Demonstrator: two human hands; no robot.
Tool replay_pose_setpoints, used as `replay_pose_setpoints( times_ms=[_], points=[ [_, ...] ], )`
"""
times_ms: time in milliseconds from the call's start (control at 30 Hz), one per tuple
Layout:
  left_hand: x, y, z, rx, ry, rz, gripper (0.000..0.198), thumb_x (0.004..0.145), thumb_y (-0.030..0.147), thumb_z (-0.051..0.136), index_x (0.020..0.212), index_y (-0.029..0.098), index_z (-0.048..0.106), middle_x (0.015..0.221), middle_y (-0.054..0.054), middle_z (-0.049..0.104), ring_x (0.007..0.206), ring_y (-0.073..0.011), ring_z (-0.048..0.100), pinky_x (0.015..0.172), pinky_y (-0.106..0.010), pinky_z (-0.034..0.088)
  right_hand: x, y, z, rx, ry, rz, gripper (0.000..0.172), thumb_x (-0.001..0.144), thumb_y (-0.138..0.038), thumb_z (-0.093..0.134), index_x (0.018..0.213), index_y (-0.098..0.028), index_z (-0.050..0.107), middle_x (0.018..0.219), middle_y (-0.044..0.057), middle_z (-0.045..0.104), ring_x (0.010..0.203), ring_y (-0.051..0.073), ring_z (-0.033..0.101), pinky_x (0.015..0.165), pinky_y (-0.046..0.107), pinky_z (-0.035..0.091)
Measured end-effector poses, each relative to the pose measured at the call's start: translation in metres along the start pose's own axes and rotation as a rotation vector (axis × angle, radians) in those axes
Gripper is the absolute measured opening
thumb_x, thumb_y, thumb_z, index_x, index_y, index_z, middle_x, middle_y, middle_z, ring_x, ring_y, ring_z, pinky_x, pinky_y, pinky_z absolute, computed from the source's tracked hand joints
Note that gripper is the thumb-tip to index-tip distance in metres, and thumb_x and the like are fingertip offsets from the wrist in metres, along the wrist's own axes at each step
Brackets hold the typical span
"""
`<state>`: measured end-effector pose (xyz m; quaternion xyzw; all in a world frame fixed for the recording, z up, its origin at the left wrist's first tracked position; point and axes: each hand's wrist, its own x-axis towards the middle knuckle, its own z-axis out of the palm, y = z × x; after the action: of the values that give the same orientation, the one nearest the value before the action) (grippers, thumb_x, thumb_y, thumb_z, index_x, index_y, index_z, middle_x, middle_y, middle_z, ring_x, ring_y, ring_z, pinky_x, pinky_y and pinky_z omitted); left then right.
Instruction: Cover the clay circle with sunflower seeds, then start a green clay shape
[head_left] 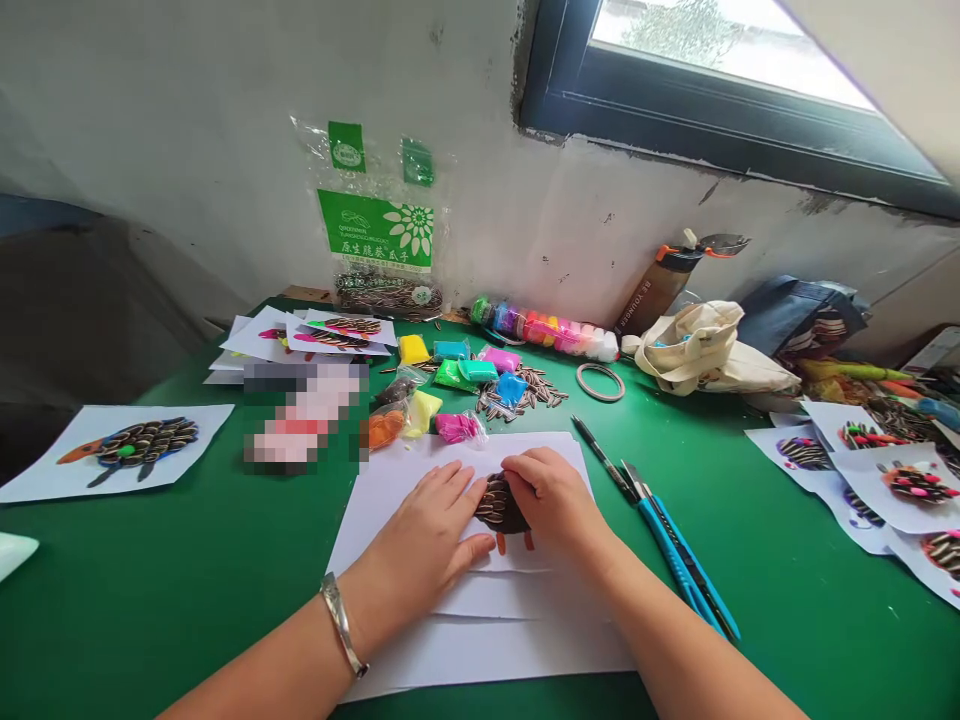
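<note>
- Left hand (431,535) laid flat on white sheet (390,490), fingers straight, close together, tips touching seed-covered figure (499,505)
- Right hand (551,500) curled over seed-covered figure at sheet's middle, fingers bunched; pinch cannot be told
- Blue utility knives (675,545) laid just right

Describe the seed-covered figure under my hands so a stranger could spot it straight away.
On the green table, look at the white paper stack nearest the camera. There, between the left hand and right hand, lies a dark seed-covered figure with orange legs. Unlike the figures on sheets at either side, both hands touch it.
</note>
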<state>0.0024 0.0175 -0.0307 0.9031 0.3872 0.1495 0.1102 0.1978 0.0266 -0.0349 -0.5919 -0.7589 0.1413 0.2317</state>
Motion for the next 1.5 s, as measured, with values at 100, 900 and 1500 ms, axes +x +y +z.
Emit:
replay_pose_setpoints(
  times_ms=[100, 900, 1500],
  points=[
    [0.002, 0.003, 0.000, 0.031, -0.003, -0.012, 0.050, 0.086, 0.036, 0.060, 0.128, 0.009, 0.052, 0.130, -0.019, 0.056, 0.125, -0.0345, 0.047, 0.103, -0.052, 0.042, -0.001, 0.002, -0.001, -0.012, -0.022, -0.031, 0.025, 0.089, -0.011, 0.046, 0.092, -0.020, 0.070, 0.084, 0.006, 0.063, 0.079, 0.017, 0.056, 0.068, 0.024, 0.042],
    [0.001, 0.002, 0.008, 0.079, 0.025, -0.027, 0.048, 0.088, 0.034, 0.056, 0.127, 0.007, 0.054, 0.132, -0.017, 0.056, 0.126, -0.0319, 0.048, 0.100, -0.048, 0.048, -0.003, -0.001, 0.004, 0.002, -0.042, -0.042, 0.024, 0.085, -0.007, 0.047, 0.081, -0.018, 0.069, 0.078, 0.004, 0.060, 0.072, 0.015, 0.053, 0.057, 0.021, 0.037],
    [0.002, 0.003, 0.010, 0.005, 0.046, -0.035, 0.044, 0.085, 0.031, 0.060, 0.124, 0.012, 0.056, 0.128, -0.014, 0.059, 0.126, -0.0335, 0.047, 0.100, -0.051, 0.047, -0.003, -0.008, 0.009, -0.118, 0.001, -0.066, 0.024, 0.084, -0.008, 0.045, 0.071, -0.018, 0.063, 0.071, 0.004, 0.056, 0.069, 0.016, 0.050, 0.062, 0.023, 0.036]
  ],
)
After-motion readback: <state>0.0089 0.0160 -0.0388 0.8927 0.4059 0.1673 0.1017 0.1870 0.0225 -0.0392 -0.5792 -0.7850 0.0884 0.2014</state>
